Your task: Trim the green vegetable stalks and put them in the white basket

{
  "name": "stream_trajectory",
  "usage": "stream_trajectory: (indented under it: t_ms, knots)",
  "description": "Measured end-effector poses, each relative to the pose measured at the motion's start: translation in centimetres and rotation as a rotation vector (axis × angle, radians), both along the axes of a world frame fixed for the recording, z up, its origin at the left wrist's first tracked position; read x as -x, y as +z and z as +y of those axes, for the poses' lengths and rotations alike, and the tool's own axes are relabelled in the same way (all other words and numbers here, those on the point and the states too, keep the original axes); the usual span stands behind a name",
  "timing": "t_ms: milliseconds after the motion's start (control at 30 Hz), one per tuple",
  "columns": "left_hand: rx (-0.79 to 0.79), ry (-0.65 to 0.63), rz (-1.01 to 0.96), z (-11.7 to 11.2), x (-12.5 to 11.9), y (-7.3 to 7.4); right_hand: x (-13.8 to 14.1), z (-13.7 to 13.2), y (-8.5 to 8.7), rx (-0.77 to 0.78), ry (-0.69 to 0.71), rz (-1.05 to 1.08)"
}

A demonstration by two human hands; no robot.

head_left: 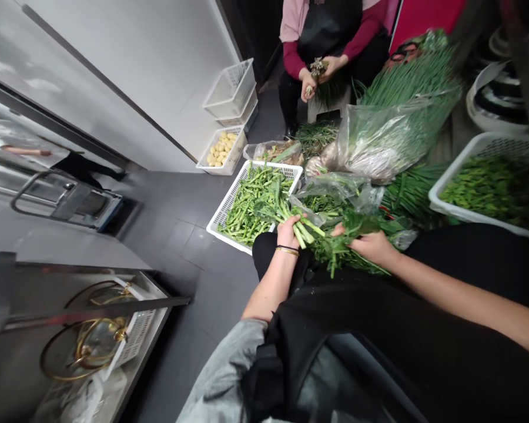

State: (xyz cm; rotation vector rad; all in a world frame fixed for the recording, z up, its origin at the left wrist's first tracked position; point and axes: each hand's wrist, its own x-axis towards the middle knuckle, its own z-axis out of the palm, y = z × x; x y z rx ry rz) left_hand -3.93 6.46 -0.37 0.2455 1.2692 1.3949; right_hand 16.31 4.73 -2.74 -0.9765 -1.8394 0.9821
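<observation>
My left hand (287, 232) is closed around a bunch of pale-green vegetable stalks (306, 234), their thick ends pointing right. To its right, my right hand (371, 245) is closed on leafy greens (334, 251) over my lap. Just beyond my left hand stands a white slotted basket (229, 239) with cut green stems (249, 202) inside. Clear plastic bags (335, 187) and more greens lie right behind my hands. The fingertips of my right hand are partly hidden by leaves.
Opposite sits a person (330, 29) holding a small bundle (318, 67). Long green stalks (417, 76) in plastic lie at the right, by another basket of leaves (476, 188). Potatoes (221, 148) fill a crate near stacked crates (231, 88). A metal rack (150, 302) and trolley (70, 202) stand left.
</observation>
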Motion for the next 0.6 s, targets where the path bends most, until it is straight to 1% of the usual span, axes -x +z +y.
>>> stream_trajectory:
  t_ms: [33,67,133,167,200,233,267,333,400,467,533,567,600]
  knots:
    - [-0.018,-0.001,0.018,0.0,0.5,0.2,-1.1,0.0,-0.6,0.060,0.063,-0.085]
    - [-0.042,-0.018,0.039,0.1,0.9,0.3,-2.1,0.2,-1.1,0.127,0.133,-0.213]
    - [-0.107,-0.060,0.098,0.0,1.1,0.6,-3.7,0.8,-1.6,0.240,0.217,-0.548]
    - [-0.140,-0.076,0.132,-0.1,0.8,0.7,-4.0,1.2,-1.4,0.259,0.211,-0.682]
    - [-0.169,-0.085,0.164,-0.2,0.3,0.8,-3.9,1.7,-1.0,0.249,0.175,-0.751]
    - [-0.196,-0.091,0.192,-0.3,-0.3,0.9,-3.4,2.1,-0.2,0.225,0.127,-0.745]
    - [-0.222,-0.097,0.213,-0.4,-0.9,0.9,-2.6,2.4,0.6,0.199,0.099,-0.677]
    - [-0.263,-0.117,0.226,-0.5,-2.1,1.1,-0.4,3.0,2.3,0.184,0.130,-0.478]
    - [-0.274,-0.152,0.193,-0.7,-2.7,1.3,1.6,3.3,3.3,0.268,0.157,-0.306]
    - [-0.259,-0.158,0.139,-1.0,-2.6,1.5,2.7,3.5,3.5,0.429,0.137,-0.088]
    - [-0.219,-0.166,0.078,-1.5,-2.1,1.5,3.0,3.7,3.2,0.597,0.099,0.147]
    - [-0.193,-0.188,0.044,-1.8,-1.9,1.5,3.0,3.8,3.1,0.649,0.082,0.223]
    - [-0.168,-0.225,0.011,-2.1,-1.8,1.4,2.9,3.8,3.1,0.671,0.074,0.254]
